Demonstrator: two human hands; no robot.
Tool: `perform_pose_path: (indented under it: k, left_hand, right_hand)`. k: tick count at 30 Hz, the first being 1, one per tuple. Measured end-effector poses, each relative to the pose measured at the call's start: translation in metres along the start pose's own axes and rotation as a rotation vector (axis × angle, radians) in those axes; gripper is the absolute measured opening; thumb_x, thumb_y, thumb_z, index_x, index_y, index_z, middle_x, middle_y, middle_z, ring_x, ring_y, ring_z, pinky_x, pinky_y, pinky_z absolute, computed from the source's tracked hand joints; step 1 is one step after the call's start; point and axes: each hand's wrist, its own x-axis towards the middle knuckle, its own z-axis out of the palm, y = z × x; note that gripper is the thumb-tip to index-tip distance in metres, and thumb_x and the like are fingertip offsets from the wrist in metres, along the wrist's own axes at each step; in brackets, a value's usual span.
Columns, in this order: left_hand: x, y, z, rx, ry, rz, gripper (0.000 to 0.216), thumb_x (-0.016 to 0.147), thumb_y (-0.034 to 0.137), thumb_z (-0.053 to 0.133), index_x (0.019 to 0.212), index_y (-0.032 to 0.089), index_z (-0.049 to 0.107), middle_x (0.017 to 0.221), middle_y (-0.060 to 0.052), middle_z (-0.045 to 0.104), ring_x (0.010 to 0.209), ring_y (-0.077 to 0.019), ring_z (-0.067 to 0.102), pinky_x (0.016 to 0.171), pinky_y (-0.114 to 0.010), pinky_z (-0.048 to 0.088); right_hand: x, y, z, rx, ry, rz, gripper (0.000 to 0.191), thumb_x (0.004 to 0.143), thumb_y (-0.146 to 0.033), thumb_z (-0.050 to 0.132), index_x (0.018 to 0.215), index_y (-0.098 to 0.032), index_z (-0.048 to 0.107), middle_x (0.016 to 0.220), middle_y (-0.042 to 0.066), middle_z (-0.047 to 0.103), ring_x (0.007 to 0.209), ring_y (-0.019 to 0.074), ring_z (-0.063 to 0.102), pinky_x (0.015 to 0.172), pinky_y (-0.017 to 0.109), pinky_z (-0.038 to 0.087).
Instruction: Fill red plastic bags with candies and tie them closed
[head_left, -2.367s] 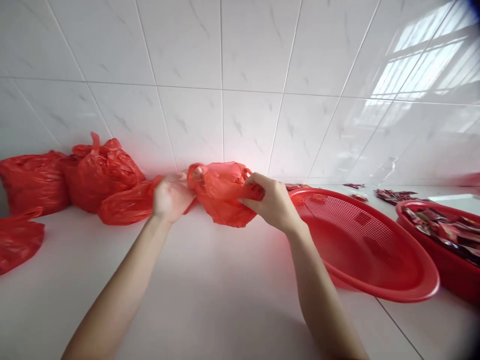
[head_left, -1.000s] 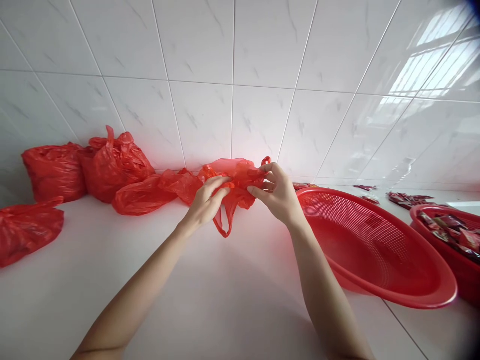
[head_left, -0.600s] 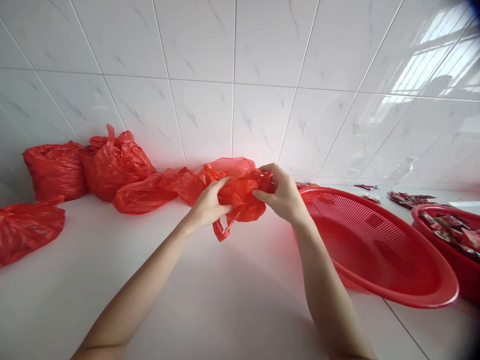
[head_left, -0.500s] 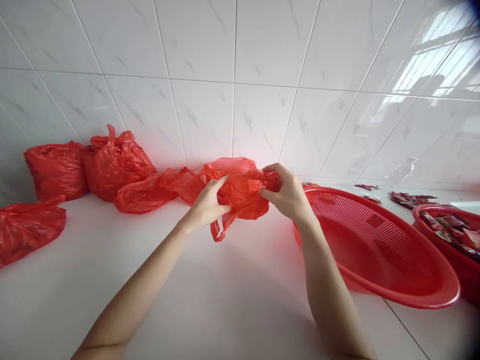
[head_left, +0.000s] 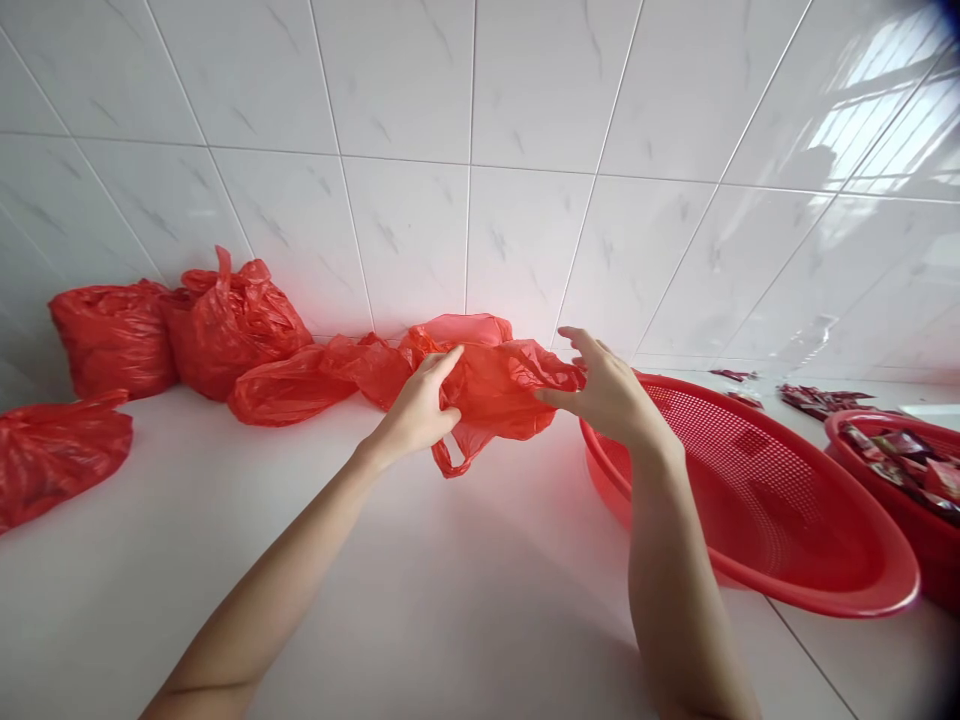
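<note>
Holds right grip (head_left: 615,400) open, spread at right edge of crumpled red bag (head_left: 502,395); sets left grip (head_left: 416,410) against bag's left side, impossible to tell whether pinching; has bag on tabletop (head_left: 480,600) before tiled wall (head_left: 405,240), between both grips; shows basket (head_left: 765,480) just beside right grip, then tub (head_left: 941,545) of packets (head_left: 904,450), printed too small to read; at left, more red bags (head_left: 232,335).

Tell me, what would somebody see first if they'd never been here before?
Probably the huge red basket with lots of little holes, on the right side. Next, maybe, the crinkly red bag in the middle, between the person's two hands, left and right. Then two bulging red bags, sitting at the back on the left.
</note>
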Motion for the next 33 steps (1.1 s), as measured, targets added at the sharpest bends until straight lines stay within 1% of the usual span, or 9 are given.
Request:
perform_pose_path:
  k: [4,8,10,13,16,20,25,28,33]
  left_hand:
    - [0.001,0.000,0.002,-0.059,0.036,0.083,0.078,0.076,0.007,0.052,0.152,0.021,0.037,0.157,-0.005,0.037,0.148,-0.0241,0.030,0.122,-0.039,0.029]
    - [-0.001,0.004,0.001,-0.126,0.110,0.127,0.062,0.082,0.016,0.057,0.143,0.023,0.050,0.149,-0.005,0.048,0.141,-0.0242,0.041,0.119,-0.039,0.034]
    - [0.000,0.006,-0.001,-0.119,0.155,0.134,0.055,0.084,0.024,0.062,0.138,0.023,0.054,0.144,-0.005,0.051,0.137,-0.0248,0.045,0.118,-0.039,0.036]
    - [0.001,0.003,-0.001,-0.017,0.193,0.132,0.055,0.083,0.022,0.063,0.137,0.023,0.055,0.142,-0.007,0.050,0.135,-0.0265,0.046,0.115,-0.041,0.039]
    - [0.002,-0.004,0.000,0.090,0.156,0.094,0.063,0.081,0.011,0.056,0.143,0.023,0.049,0.142,-0.011,0.045,0.133,-0.0286,0.047,0.110,-0.044,0.042]
    - [0.001,-0.009,0.000,0.153,0.105,0.043,0.078,0.076,0.003,0.050,0.151,0.022,0.038,0.140,-0.014,0.041,0.128,-0.0306,0.050,0.101,-0.043,0.048]
    - [-0.006,-0.005,-0.006,0.241,0.020,-0.021,0.094,0.074,0.005,0.050,0.158,0.029,0.018,0.132,-0.015,0.044,0.096,-0.0272,0.062,0.073,-0.037,0.055]
    - [-0.007,-0.007,-0.012,0.307,0.000,-0.071,0.097,0.074,0.008,0.053,0.159,0.034,0.014,0.125,-0.015,0.047,0.079,-0.0233,0.061,0.062,-0.034,0.053]
    - [-0.006,-0.020,-0.018,0.304,-0.010,-0.070,0.100,0.074,0.011,0.056,0.159,0.037,0.009,0.122,-0.012,0.046,0.083,-0.0221,0.059,0.066,-0.032,0.053]
  right_hand:
    - [-0.002,-0.017,0.018,0.112,-0.093,-0.213,0.072,0.079,-0.036,0.066,0.144,-0.031,0.037,0.142,0.011,0.048,0.119,0.0292,0.053,0.085,0.039,0.048]
    - [0.004,-0.025,0.041,0.167,-0.074,-0.279,0.034,0.077,-0.015,0.053,0.109,-0.025,0.051,0.121,0.007,0.056,0.083,0.0183,0.058,0.070,0.031,0.046]
    - [0.006,-0.025,0.043,0.206,-0.038,-0.319,0.026,0.075,-0.010,0.049,0.096,-0.024,0.050,0.111,0.005,0.058,0.081,0.0171,0.056,0.069,0.030,0.044]
    - [0.004,-0.027,0.035,0.256,-0.040,-0.425,0.025,0.075,-0.007,0.049,0.093,-0.024,0.053,0.113,0.004,0.060,0.094,0.0192,0.058,0.078,0.031,0.045]
    - [-0.001,-0.026,0.024,0.237,-0.164,-0.477,0.033,0.079,-0.007,0.048,0.099,-0.027,0.064,0.127,0.003,0.056,0.093,0.0177,0.060,0.078,0.032,0.047]
    - [0.000,-0.019,0.027,-0.039,-0.261,-0.268,0.040,0.081,-0.011,0.051,0.109,-0.032,0.071,0.123,0.007,0.057,0.079,0.0180,0.060,0.066,0.033,0.046]
    - [0.014,-0.001,0.037,-0.362,-0.170,0.187,0.059,0.070,-0.015,0.064,0.128,-0.024,0.058,0.113,0.016,0.057,0.088,0.0294,0.062,0.060,0.034,0.045]
    - [0.020,0.013,0.031,-0.441,-0.130,0.265,0.057,0.068,-0.023,0.068,0.124,-0.023,0.057,0.115,0.015,0.057,0.090,0.0297,0.062,0.061,0.034,0.045]
    - [0.021,0.028,0.016,-0.413,-0.057,0.302,0.054,0.070,-0.034,0.070,0.121,-0.021,0.058,0.115,0.016,0.060,0.100,0.0325,0.060,0.065,0.037,0.047]
